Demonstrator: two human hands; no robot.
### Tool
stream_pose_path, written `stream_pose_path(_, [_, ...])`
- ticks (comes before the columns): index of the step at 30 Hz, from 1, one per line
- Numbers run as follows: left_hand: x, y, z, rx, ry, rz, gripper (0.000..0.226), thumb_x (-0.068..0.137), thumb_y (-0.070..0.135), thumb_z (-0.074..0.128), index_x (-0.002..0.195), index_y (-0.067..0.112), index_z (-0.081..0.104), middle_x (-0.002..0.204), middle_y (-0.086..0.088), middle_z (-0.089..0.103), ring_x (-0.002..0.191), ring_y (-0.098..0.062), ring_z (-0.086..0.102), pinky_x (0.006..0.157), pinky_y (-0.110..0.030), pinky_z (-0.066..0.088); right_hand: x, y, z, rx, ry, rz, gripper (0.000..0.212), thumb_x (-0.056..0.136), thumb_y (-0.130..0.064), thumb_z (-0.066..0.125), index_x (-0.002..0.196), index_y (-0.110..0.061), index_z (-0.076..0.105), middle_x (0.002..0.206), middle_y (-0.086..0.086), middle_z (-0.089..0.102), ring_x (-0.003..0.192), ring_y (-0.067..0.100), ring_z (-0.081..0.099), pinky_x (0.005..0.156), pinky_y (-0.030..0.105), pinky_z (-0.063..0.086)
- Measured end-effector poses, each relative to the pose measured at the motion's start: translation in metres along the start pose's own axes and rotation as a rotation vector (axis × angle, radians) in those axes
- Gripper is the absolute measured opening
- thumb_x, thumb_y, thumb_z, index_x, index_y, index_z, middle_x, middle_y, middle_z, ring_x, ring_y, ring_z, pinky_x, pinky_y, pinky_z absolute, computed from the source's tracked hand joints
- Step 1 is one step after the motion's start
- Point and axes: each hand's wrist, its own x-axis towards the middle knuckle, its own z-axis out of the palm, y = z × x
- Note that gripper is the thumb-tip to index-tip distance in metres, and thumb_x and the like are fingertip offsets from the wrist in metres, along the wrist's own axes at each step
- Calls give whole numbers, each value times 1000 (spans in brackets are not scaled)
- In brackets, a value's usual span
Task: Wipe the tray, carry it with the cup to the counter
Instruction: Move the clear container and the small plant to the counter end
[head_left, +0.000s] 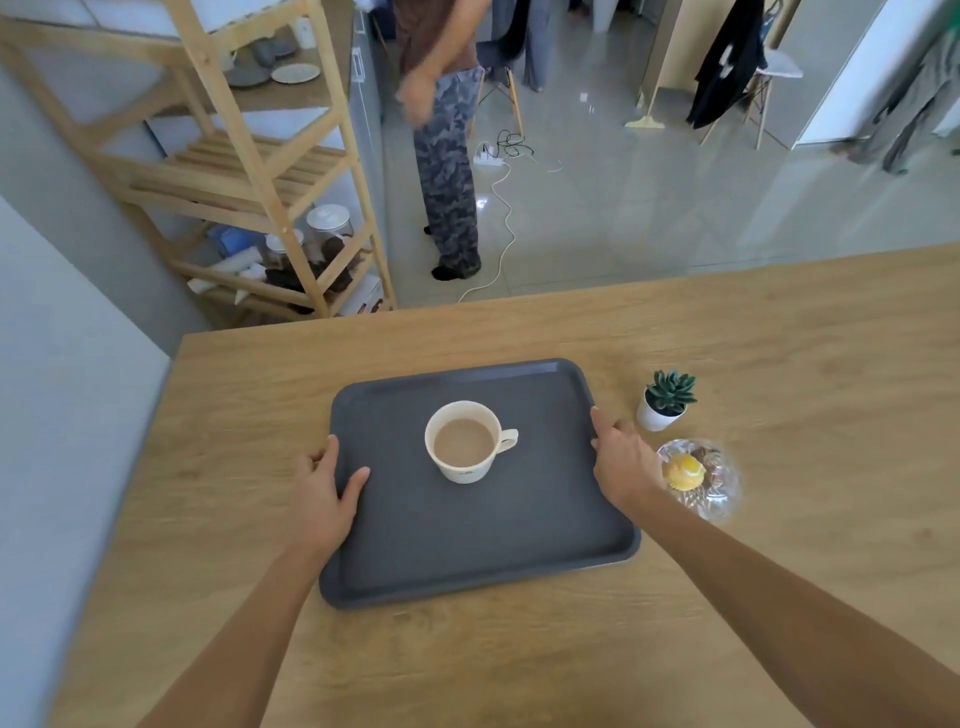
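Observation:
A dark grey tray (467, 540) lies on the wooden table (779, 353). A cream cup (463, 441) full of milky brown drink stands upright near the tray's middle, handle to the right. My left hand (326, 493) grips the tray's left rim, thumb on top inside the rim. My right hand (621, 460) grips the right rim, fingers curled over the edge.
A small potted succulent (665, 399) and a clear glass bowl with a yellow cupcake (693, 475) sit right of the tray. A wooden shelf rack (270, 171) stands far left. A person in camouflage trousers (449, 171) stands beyond the table, near a white cable on the floor.

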Motion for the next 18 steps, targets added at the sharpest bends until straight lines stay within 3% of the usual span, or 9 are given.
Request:
stream_pose_path(5, [6, -6, -2, 42, -36, 2, 69, 90, 31, 61, 147, 7, 31, 127, -18, 41, 116, -29, 48, 105, -38, 37, -2, -1, -2, 7, -17, -4, 42, 101, -16, 36, 142, -19, 27, 119, 19, 48, 95, 42, 63, 70, 47, 50])
stream_pose_path(7, [6, -2, -5, 87, -57, -38, 65, 89, 32, 61, 142, 3, 36, 130, -22, 39, 122, -33, 43, 106, -45, 37, -6, -2, -10, 3, -37, -18, 41, 101, -19, 38, 141, -16, 29, 124, 19, 46, 99, 41, 62, 75, 48, 52])
stream_pose_path(10, [-11, 29, -10, 102, 152, -96, 56, 90, 29, 59, 132, -2, 39, 140, -30, 29, 127, -43, 34, 100, -53, 39, -19, 1, -25, 33, 0, -42, 37, 100, -22, 43, 136, -14, 39, 125, 16, 43, 103, 37, 59, 77, 44, 53])
stream_pose_path(12, [-36, 65, -10, 6, 290, 48, 57, 91, 27, 57, 138, 3, 35, 143, -25, 29, 131, -38, 31, 102, -50, 35, -34, 15, -33, 161, 109, -58, 34, 97, -17, 47, 130, -14, 50, 120, 13, 49, 98, 35, 61, 77, 43, 53])
stream_pose_path(14, [-63, 104, 1, -89, 300, 294, 54, 91, 26, 58, 139, 12, 38, 142, -14, 35, 132, -25, 32, 106, -40, 32, -57, 40, -35, 338, 299, -71, 29, 92, -9, 52, 119, -11, 61, 109, 13, 58, 91, 33, 63, 77, 37, 50])
stream_pose_path(16, [-84, 140, 24, -150, 139, 514, 47, 89, 27, 57, 134, 18, 47, 136, -1, 43, 129, -15, 37, 107, -34, 34, -81, 70, -31, 457, 450, -7, 24, 89, -6, 53, 109, -11, 65, 102, 10, 63, 84, 29, 64, 76, 35, 51])
stream_pose_path(18, [-97, 173, 53, -218, -140, 656, 43, 90, 25, 57, 133, 25, 49, 132, 10, 45, 129, -8, 38, 107, -31, 36, -100, 95, -28, 548, 481, 148, 23, 88, -3, 55, 107, -12, 65, 93, 7, 60, 71, 28, 62, 70, 43, 54])
